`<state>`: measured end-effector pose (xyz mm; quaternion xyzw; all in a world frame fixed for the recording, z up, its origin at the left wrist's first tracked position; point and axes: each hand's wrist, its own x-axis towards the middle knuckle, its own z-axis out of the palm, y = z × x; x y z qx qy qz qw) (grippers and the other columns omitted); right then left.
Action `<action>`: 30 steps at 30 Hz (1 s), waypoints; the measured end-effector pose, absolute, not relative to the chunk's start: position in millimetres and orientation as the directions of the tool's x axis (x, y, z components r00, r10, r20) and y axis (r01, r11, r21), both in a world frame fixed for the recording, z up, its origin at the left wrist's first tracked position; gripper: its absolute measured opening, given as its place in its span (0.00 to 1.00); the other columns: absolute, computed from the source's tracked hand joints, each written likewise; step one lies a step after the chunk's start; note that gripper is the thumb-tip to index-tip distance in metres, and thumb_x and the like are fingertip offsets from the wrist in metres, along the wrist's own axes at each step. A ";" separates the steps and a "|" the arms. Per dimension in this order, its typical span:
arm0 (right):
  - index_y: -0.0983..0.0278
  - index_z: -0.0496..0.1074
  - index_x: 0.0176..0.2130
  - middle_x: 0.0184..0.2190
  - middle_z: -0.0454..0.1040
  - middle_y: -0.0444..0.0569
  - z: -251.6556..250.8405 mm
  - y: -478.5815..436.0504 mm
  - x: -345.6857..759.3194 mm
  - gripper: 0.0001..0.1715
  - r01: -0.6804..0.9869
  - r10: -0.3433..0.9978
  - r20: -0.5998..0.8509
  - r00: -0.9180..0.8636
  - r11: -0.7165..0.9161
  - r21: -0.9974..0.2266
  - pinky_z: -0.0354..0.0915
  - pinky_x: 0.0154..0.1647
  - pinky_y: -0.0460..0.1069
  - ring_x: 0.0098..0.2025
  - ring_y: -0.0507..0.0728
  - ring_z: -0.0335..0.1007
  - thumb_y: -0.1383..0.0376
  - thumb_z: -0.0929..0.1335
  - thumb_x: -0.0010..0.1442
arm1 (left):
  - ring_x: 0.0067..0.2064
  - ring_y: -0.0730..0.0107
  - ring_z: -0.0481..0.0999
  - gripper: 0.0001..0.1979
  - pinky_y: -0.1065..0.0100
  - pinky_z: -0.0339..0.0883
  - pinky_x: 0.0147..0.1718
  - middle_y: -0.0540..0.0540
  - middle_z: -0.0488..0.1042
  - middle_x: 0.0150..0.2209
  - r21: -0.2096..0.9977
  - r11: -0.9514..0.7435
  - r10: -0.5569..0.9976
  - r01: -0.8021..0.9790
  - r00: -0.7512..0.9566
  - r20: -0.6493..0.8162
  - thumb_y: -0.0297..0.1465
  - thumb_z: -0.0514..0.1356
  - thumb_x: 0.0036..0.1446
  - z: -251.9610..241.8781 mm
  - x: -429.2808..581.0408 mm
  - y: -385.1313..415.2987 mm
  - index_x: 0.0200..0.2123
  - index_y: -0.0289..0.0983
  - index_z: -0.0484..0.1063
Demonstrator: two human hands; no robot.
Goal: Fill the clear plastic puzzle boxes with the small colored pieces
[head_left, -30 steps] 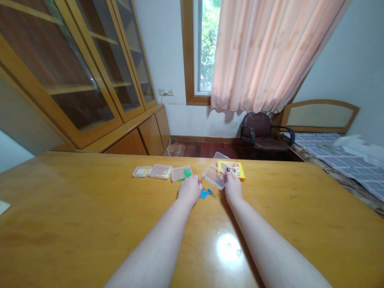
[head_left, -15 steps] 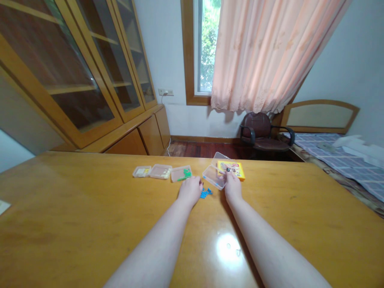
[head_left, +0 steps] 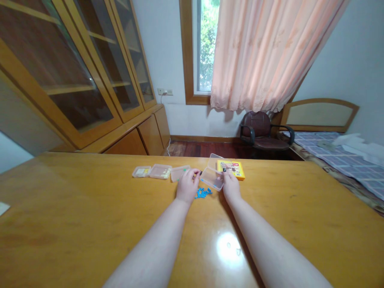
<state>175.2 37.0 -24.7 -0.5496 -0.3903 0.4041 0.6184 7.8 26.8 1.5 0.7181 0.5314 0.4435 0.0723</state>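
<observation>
blue pieces (head_left: 203,193) lie beside left grip (head_left: 187,186), clear box (head_left: 211,180) in right grip (head_left: 231,187).

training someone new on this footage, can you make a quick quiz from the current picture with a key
1. Which hand holds the open clear plastic box?

2. True or false: the loose pile of small blue pieces lies on the wooden table, nearer the camera wearer than the yellow-sided printed box.

3. Where is the office chair?
A) in front of the glass-doored cabinet
B) below the curtain, beside the bed
C) on the bed

Key
1. The right hand
2. True
3. B
</observation>
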 end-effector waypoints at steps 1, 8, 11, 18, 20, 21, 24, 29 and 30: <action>0.64 0.70 0.22 0.19 0.70 0.45 -24.2 36.4 174.7 0.19 -0.054 0.935 0.052 0.352 0.076 -0.996 0.59 0.27 0.47 0.23 0.54 0.64 0.52 0.64 0.48 | 0.39 0.69 0.70 0.08 0.68 0.64 0.41 0.47 0.72 0.36 0.561 -0.480 0.810 0.674 0.094 0.579 0.31 0.50 0.58 2.3 8.2 25.6 0.36 0.38 0.69; 0.65 0.73 0.28 0.21 0.72 0.46 -19.9 35.3 176.0 0.21 -0.125 0.898 0.012 0.440 0.074 -0.989 0.61 0.29 0.48 0.26 0.55 0.66 0.51 0.63 0.49 | 0.40 0.70 0.69 0.11 0.69 0.63 0.40 0.45 0.70 0.39 0.610 -0.370 0.881 0.700 0.056 0.469 0.32 0.48 0.59 4.5 7.8 23.4 0.40 0.37 0.67; 0.67 0.73 0.29 0.22 0.73 0.48 -13.1 34.1 176.3 0.21 -0.175 0.856 -0.020 0.516 0.083 -0.981 0.62 0.31 0.48 0.27 0.55 0.68 0.52 0.63 0.49 | 0.37 0.70 0.69 0.08 0.69 0.63 0.38 0.47 0.70 0.34 0.588 -0.344 0.917 0.732 0.126 0.379 0.31 0.50 0.57 1.3 8.8 25.6 0.36 0.37 0.68; 0.68 0.72 0.32 0.22 0.74 0.48 -10.1 33.5 174.9 0.20 -0.204 0.855 -0.006 0.518 0.116 -0.972 0.62 0.32 0.48 0.27 0.55 0.69 0.55 0.63 0.49 | 0.39 0.68 0.68 0.06 0.68 0.60 0.39 0.49 0.71 0.34 0.399 -0.544 0.839 0.738 0.490 0.237 0.34 0.57 0.53 -9.9 14.7 25.3 0.33 0.42 0.73; 0.69 0.72 0.34 0.23 0.74 0.47 -14.3 35.0 175.1 0.21 -0.224 0.872 0.002 0.490 0.127 -0.966 0.63 0.31 0.48 0.27 0.55 0.69 0.55 0.63 0.49 | 0.39 0.68 0.68 0.05 0.68 0.59 0.38 0.48 0.71 0.34 0.380 -0.541 0.841 0.750 0.489 0.231 0.34 0.57 0.53 -11.0 14.7 25.5 0.32 0.42 0.73; 0.69 0.72 0.35 0.23 0.74 0.47 -16.3 35.8 175.3 0.22 -0.237 0.878 0.000 0.479 0.129 -0.963 0.63 0.31 0.48 0.26 0.55 0.69 0.54 0.63 0.49 | 0.38 0.68 0.68 0.05 0.68 0.60 0.38 0.48 0.71 0.33 0.378 -0.536 0.844 0.755 0.485 0.227 0.34 0.57 0.53 -11.3 14.6 25.8 0.31 0.41 0.72; 0.69 0.71 0.36 0.23 0.74 0.47 -20.6 37.6 175.9 0.23 -0.255 0.883 -0.012 0.469 0.122 -0.959 0.63 0.30 0.48 0.27 0.55 0.69 0.54 0.63 0.49 | 0.38 0.68 0.69 0.04 0.68 0.60 0.39 0.48 0.72 0.33 0.392 -0.500 0.866 0.772 0.453 0.212 0.32 0.58 0.53 -11.5 14.5 27.4 0.31 0.39 0.72; 0.67 0.71 0.37 0.22 0.73 0.46 -21.5 37.8 176.6 0.22 -0.254 0.886 -0.021 0.463 0.110 -0.961 0.63 0.30 0.48 0.27 0.55 0.68 0.54 0.63 0.49 | 0.38 0.69 0.70 0.05 0.69 0.61 0.39 0.47 0.72 0.35 0.471 -0.372 0.928 0.800 0.306 0.214 0.29 0.55 0.54 -14.1 14.6 32.2 0.32 0.37 0.70; 0.67 0.71 0.36 0.22 0.73 0.46 -21.5 37.8 176.6 0.22 -0.256 0.887 -0.027 0.460 0.104 -0.961 0.63 0.30 0.48 0.26 0.55 0.68 0.54 0.63 0.49 | 0.38 0.68 0.70 0.05 0.69 0.62 0.39 0.47 0.72 0.35 0.494 -0.346 0.938 0.797 0.273 0.216 0.28 0.54 0.54 -15.0 14.3 33.5 0.33 0.37 0.70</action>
